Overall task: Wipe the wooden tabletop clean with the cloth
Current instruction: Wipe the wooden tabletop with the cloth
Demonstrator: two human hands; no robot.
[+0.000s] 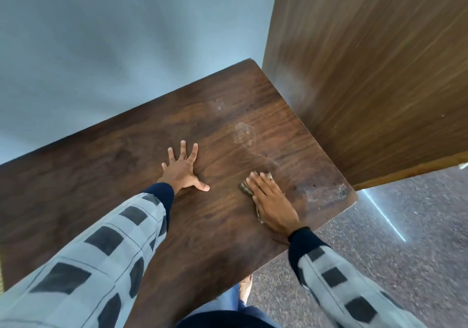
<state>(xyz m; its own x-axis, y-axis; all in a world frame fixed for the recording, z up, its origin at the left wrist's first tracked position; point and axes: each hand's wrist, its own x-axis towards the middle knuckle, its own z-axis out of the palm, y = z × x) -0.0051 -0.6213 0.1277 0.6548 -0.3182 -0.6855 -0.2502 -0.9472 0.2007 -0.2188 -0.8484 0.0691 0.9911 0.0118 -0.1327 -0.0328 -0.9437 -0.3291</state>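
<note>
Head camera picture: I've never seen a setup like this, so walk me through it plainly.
There is no machine here. A person wears one wide-angle camera on the head, looking down at their own hands. The left hand lies flat, fingers spread, on the wooden tabletop, holding nothing. The right hand presses a patterned cloth against the wood with straight fingers. Whitish smudges show on the tabletop beyond the cloth. A tall wooden panel stands at the table's right end.
</note>
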